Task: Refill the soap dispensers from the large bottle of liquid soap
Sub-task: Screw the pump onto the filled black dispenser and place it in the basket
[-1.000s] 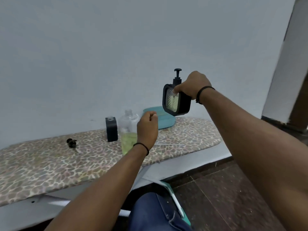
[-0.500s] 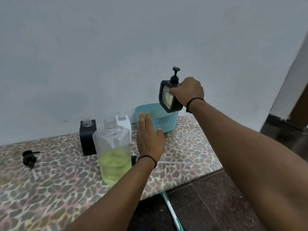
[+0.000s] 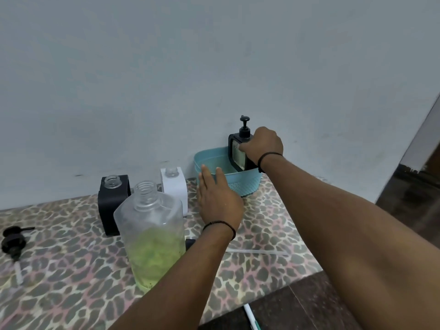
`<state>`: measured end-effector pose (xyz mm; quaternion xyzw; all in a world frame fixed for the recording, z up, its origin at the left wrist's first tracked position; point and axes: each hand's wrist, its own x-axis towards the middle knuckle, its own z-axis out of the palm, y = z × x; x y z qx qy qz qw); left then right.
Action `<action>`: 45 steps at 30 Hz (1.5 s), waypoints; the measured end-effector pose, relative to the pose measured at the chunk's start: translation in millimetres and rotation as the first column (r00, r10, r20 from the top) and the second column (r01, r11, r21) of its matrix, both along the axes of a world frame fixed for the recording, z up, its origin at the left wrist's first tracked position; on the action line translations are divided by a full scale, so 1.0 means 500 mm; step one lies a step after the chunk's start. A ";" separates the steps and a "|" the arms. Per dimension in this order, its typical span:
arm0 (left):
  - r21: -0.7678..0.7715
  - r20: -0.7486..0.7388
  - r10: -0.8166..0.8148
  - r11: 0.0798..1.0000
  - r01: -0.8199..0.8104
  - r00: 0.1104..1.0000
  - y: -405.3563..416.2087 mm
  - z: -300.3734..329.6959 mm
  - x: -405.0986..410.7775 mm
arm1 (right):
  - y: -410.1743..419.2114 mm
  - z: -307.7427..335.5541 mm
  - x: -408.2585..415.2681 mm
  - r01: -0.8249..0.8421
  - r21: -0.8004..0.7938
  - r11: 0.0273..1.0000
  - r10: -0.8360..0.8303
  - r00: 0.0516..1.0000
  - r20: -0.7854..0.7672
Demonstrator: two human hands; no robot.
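My right hand (image 3: 262, 146) grips a black pump dispenser (image 3: 238, 151) holding green soap, its lower part down inside the teal basket (image 3: 245, 184) by the wall. My left hand (image 3: 217, 201) is flat with straight fingers, reaching to the basket's front rim. The large clear bottle (image 3: 152, 234), uncapped and roughly half full of green soap, stands in front. Behind it stand an uncapped black dispenser (image 3: 110, 206) and an uncapped white dispenser (image 3: 175, 186).
A black pump cap (image 3: 13, 244) with its tube lies at the left on the leopard-print cover (image 3: 262, 234). A thin clear tube (image 3: 257, 252) lies near the right edge. A dark floor (image 3: 297, 310) is below, and a white-and-teal object pokes out under the edge.
My right hand has lowered the black pump dispenser into the teal basket. My left hand has moved forward to the basket's rim. The view has come closer to the table.
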<state>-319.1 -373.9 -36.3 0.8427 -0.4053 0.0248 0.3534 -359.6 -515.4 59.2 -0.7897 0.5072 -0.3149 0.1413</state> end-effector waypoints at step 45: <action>-0.102 0.118 -0.063 0.992 0.076 0.991 0.048 0.016 -0.061 | 0.060 -0.052 -0.061 0.054 0.029 0.998 -0.055 0.998 0.042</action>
